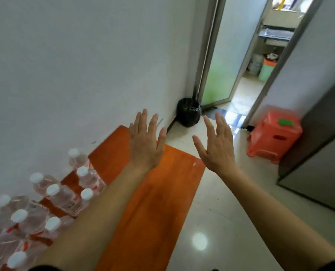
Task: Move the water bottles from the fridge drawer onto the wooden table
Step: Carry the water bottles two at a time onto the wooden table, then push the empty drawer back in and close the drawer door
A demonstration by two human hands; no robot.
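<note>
Both hands are up above the orange wooden bench. The left hand hangs over its far end. The right hand is just past its right edge, above the floor. Each grip is wide, with fingers straight and spread, holding nothing.

A crowd of water bottles stands upright on the bench's left side, near the wall, packed close with some touching. They are clear plastic with white caps and red-and-white labels, and they look full. The ones at the bench's near end are blurred.

To my eye this is the gap between loads: a batch is set down and the hands are free. The next move, I'd guess, calls for turning to the right of the bench, where a grey cabinet front that is likely the fridge stands. Then comes a reach into its drawer, which I cannot see from here. New bottles would fit best on the bench's right half, beside those already standing.
</note>
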